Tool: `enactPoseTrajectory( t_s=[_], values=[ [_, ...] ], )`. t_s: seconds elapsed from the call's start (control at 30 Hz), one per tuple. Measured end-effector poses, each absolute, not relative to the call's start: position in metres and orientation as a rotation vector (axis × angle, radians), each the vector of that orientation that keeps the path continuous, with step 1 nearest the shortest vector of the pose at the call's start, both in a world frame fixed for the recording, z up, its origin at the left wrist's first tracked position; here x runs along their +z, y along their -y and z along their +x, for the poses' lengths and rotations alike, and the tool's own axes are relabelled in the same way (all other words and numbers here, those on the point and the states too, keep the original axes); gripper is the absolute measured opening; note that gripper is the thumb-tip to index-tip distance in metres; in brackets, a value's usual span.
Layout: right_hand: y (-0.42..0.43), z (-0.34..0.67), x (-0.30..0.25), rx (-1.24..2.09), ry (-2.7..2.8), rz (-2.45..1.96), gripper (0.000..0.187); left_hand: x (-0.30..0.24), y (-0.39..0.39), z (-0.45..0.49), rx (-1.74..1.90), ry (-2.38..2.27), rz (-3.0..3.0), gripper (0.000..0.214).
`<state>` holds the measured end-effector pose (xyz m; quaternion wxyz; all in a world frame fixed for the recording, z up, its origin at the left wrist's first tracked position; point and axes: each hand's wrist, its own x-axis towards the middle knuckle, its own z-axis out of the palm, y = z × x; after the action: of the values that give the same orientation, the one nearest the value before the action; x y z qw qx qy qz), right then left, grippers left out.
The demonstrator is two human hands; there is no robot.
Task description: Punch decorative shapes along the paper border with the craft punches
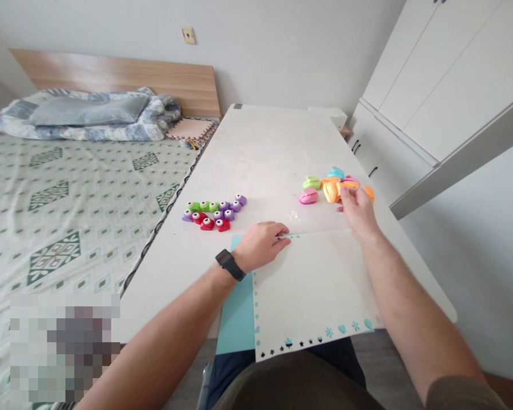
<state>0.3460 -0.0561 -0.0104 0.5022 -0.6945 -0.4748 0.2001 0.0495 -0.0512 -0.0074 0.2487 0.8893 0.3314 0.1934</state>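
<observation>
My left hand [261, 244], with a black watch on the wrist, rests curled on the far left corner of a white paper sheet [316, 287] whose edges carry punched shapes. The sheet lies over a teal sheet [238, 313] at the table's near edge. My right hand [357, 209] reaches to a cluster of large colourful paper punches [330, 185], its fingers touching an orange punch [332, 192]; whether they grip it is unclear. A group of small green, purple and red punches [214, 212] sits to the left of my left hand.
The long white table [265, 142] runs away from me. A bed with a patterned cover [68, 193] and folded blanket [89, 114] lies on the left. White cabinets [431, 80] stand on the right. Small paper scraps [294, 215] lie near the sheet.
</observation>
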Motion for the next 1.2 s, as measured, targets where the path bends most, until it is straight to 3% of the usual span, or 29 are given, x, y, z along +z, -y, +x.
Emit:
enactPoseTrajectory(
  t_s=[0.1, 0.2, 0.53, 0.83, 1.2],
  values=[
    [0.060, 0.333, -0.002, 0.867, 1.012, -1.368, 0.046, -0.006, 0.052, 0.050, 0.536, -0.897, 2.421, 0.016],
    [0.065, 0.322, 0.008, 1.018, 1.025, -1.224, 0.037, -0.006, 0.052, 0.050, 0.537, -0.893, 2.415, 0.016],
    [0.076, 0.310, 0.019, 1.197, 1.098, -1.187, 0.033, -0.008, 0.051, 0.049, 0.542, -0.884, 2.410, 0.016],
    [0.086, 0.303, 0.027, 1.264, 1.101, -1.119, 0.047, -0.008, 0.052, 0.050, 0.546, -0.886, 2.422, 0.016],
    [0.080, 0.307, 0.020, 1.284, 1.082, -1.031, 0.033, -0.010, 0.050, 0.049, 0.552, -0.871, 2.420, 0.016]
  ],
)
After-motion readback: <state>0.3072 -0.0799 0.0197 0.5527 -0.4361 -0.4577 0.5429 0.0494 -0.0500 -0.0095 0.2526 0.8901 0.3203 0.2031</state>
